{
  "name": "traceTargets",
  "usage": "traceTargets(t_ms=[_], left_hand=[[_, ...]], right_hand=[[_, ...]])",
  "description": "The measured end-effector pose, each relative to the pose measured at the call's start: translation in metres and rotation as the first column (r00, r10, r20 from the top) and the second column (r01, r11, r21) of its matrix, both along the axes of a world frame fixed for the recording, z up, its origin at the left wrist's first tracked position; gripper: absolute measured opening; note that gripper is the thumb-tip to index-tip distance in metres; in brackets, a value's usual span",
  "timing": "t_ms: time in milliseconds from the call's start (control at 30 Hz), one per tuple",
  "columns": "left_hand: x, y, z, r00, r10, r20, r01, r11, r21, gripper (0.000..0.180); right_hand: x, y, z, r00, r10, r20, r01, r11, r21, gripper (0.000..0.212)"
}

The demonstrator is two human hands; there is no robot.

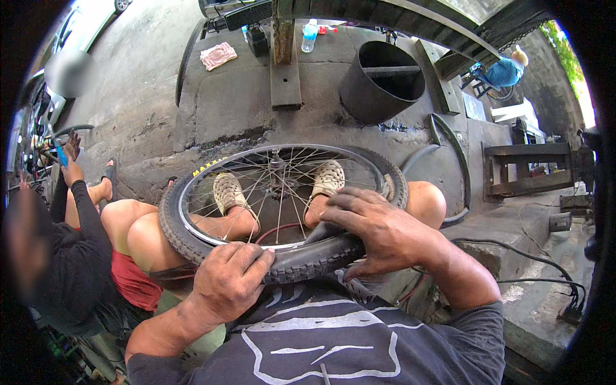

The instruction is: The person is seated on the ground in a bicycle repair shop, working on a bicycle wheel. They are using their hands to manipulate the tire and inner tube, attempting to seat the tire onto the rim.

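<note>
A spoked bicycle wheel lies across my lap, its knobby black tire reaching toward both knees. My left hand is closed over the tire and rim at the near side, left of the middle. My right hand wraps the tire at the near right, fingers over the top and thumb low on the outer side. Between the hands, a smooth black rubber stretch bulges beside the rim; I cannot tell whether it is inner tube or tire wall. At the right, the tire stands apart from the rim.
Ahead are a metal post, a wide dark metal cylinder, a water bottle and a pink cloth. A black hose and cables lie right, near a metal frame. Another person's dark sleeve is close on the left.
</note>
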State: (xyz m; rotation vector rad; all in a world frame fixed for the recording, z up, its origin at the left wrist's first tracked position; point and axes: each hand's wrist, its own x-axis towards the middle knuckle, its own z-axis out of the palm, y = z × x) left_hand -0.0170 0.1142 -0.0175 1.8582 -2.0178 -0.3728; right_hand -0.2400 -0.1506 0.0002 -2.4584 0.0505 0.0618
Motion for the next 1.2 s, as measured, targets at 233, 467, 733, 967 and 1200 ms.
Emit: traceTargets(t_ms=[233, 467, 733, 967, 1200], left_hand=[[-0.006, -0.028, 0.025, 1.0, 0.015, -0.009, -0.012, 0.965, 0.262, 0.07], [-0.049, -0.101, 0.001, 0.994, -0.105, 0.015, 0.099, 0.965, 0.242, 0.068], [-0.057, -0.068, 0.007, 0.985, 0.128, 0.112, -0.148, 0.97, 0.193, 0.062], [-0.061, -0.039, -0.022, 0.983, 0.14, 0.116, -0.129, 0.986, -0.104, 0.048], [-0.063, -0.031, -0.051, 0.945, 0.18, 0.273, -0.101, 0.955, -0.279, 0.046]], right_hand=[[0.03, -0.006, -0.014, 0.941, 0.155, -0.302, -0.145, 0.988, 0.057, 0.082], [0.015, -0.06, -0.032, 0.88, 0.146, -0.452, -0.112, 0.988, 0.102, 0.109], [0.036, -0.033, -0.008, 0.883, 0.173, -0.437, -0.171, 0.984, 0.043, 0.08], [0.007, -0.016, -0.014, 0.968, 0.062, -0.245, -0.057, 0.998, 0.028, 0.077], [-0.028, 0.007, -0.036, 0.996, -0.025, 0.085, 0.041, 0.979, -0.199, 0.05]])
